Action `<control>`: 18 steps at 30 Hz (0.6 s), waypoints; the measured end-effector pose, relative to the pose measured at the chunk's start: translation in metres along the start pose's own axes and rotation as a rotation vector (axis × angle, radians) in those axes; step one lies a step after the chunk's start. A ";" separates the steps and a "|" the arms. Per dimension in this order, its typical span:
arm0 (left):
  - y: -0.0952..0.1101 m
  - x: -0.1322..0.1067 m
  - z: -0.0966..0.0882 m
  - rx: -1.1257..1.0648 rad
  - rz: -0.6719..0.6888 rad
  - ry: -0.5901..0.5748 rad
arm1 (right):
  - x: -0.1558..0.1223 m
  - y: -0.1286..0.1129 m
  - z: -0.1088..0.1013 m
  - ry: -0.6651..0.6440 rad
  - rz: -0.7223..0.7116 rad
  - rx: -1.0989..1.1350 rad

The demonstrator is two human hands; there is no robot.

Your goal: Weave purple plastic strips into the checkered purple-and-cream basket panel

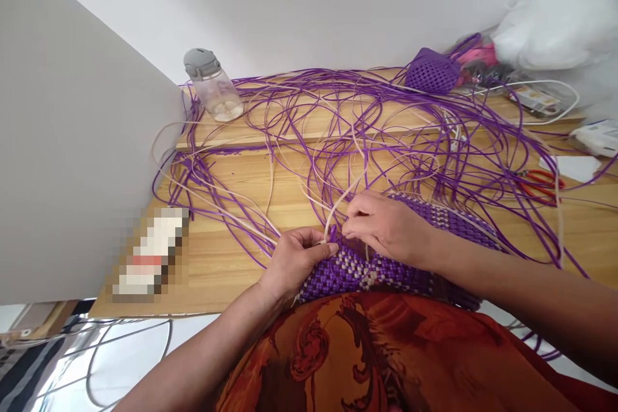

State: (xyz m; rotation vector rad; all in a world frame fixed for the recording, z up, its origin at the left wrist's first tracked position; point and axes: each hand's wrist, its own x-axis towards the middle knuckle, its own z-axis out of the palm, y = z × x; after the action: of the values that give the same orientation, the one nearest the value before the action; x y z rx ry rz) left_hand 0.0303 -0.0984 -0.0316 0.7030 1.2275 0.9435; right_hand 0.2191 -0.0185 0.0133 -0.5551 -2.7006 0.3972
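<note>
A purple and cream woven piece of plastic strips [345,267] lies at the table's front edge, against the clothed lap. My left hand [299,257] is closed on its upper left edge, thumb on top, beside an upright cream strip [333,209]. Just to the right, my right hand [386,222] hovers over the weave with fingers curled together. What its fingertips hold, if anything, is hidden. Behind my right wrist the weave continues as a patterned band [449,215]. Loose purple strips [333,112] fan out from it across the table.
A clear bottle with a grey lid [212,87] stands at the back left on a raised ledge. Back right are a small purple woven piece [432,71] and a white plastic bag [555,13]. Orange-handled scissors [541,185] lie at right. A blurred-out object [152,254] lies at left.
</note>
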 end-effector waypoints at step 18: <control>0.002 -0.004 -0.002 -0.096 0.011 -0.089 | 0.017 0.007 0.003 -0.135 0.238 0.260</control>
State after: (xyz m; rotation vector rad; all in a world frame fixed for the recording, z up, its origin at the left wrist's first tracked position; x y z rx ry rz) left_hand 0.0280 -0.1012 -0.0288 0.6691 1.0941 0.9644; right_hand 0.2052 -0.0057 0.0133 -0.7985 -2.6554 0.8631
